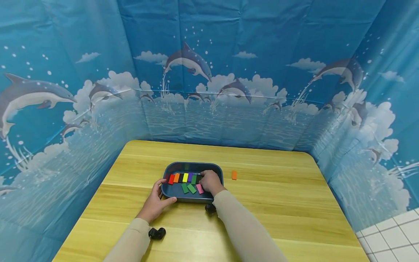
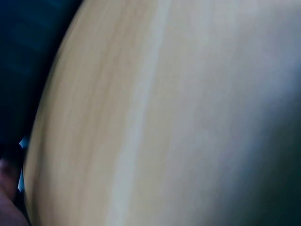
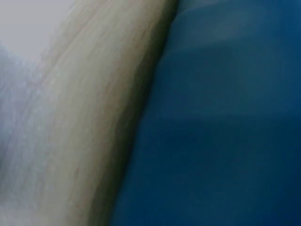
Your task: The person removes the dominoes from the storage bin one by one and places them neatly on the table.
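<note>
Lower-centre blue tray (image 1: 193,199) of colourful blocks (image 1: 185,177), left hand (image 1: 154,202) with fingers round its corner, right hand (image 1: 211,181) inside, grasp unclear

Tray (image 1: 193,200) on table (image 1: 268,203), blocks (image 1: 185,177) inside, backdrop (image 1: 229,123) behind

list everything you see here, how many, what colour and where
backdrop: one or more sheets, blue with dolphins, around the table
tiles: several, white, lower right of head view
table: one, yellow wood, centre
tray: one, dark blue, on table
row blocks: at least six, red, orange, black, yellow, purple and green, across tray
loose blocks: three, two green and one pink, in tray, nearer the person
lone block: one, orange, on table right of tray
devices: two, black, one by each wrist
sleeves: two, cream, both forearms
left grip: one, bare, at tray's near left corner
right grip: one, bare, in tray, fingertips hidden
</note>
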The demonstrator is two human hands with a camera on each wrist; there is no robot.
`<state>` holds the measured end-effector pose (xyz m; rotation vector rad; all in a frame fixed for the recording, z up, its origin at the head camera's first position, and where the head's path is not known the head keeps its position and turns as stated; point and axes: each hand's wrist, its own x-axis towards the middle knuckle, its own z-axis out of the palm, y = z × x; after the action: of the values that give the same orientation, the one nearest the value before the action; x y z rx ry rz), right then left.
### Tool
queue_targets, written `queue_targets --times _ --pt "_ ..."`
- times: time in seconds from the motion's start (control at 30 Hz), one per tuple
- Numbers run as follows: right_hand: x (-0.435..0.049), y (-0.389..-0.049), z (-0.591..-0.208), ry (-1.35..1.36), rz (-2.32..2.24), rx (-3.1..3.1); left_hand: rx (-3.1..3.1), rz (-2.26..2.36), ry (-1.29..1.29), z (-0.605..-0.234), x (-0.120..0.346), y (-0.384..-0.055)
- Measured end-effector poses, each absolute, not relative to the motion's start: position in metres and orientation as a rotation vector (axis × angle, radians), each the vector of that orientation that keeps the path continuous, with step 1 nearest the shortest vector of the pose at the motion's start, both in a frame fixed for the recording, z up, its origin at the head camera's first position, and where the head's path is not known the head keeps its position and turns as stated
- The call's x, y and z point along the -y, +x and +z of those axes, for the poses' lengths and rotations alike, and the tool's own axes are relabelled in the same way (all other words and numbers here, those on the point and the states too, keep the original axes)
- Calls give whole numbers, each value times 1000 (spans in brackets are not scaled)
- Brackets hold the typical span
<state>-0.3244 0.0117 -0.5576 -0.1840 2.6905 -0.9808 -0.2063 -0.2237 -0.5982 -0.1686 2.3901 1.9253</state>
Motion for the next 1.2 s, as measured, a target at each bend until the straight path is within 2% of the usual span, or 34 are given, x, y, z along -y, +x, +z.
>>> queue_targets --times 0.67,1.2 --pt "-12 -326 -560 -204 -896 -2709 -2391 1930 -165 -598 221 -208" --pt "-16 -324 -555 -238 -1134 -2614 -2400 1915 -162 -598 223 -207"
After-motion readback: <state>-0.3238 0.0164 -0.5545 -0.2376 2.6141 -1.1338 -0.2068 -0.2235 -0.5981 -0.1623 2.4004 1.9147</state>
